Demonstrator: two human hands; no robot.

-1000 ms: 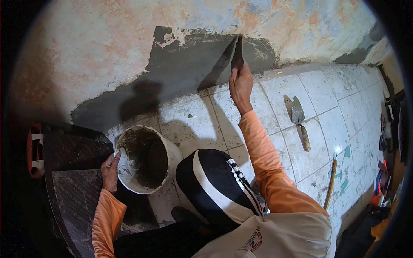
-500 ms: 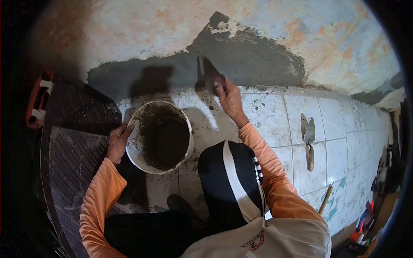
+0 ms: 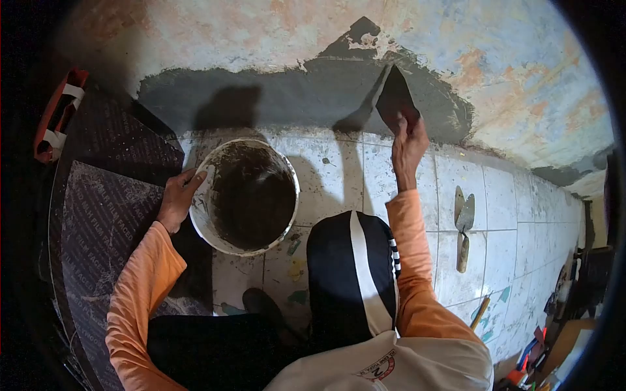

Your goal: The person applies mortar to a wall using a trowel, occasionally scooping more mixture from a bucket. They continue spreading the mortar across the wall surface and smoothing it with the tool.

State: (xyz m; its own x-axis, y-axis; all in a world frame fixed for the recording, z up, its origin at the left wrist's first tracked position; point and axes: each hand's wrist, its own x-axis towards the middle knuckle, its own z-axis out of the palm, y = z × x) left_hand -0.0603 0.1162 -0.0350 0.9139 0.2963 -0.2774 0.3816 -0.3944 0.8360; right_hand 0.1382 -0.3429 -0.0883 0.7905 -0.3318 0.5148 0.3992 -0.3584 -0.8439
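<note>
Mortar (image 3: 313, 98) is spreading in a dark wet band along the foot of the wall (image 3: 261, 32), just above the tiled floor (image 3: 404, 189). You are steadying the white bucket (image 3: 248, 195) beside your knee, your left hand (image 3: 177, 199) curled over its rim. Your right hand (image 3: 407, 140), arm stretched forward, is closed around the trowel (image 3: 394, 98), its blade pressing flat on the wet patch. Tilting the blade could gouge the coat; leaning too far could tip the bucket.
</note>
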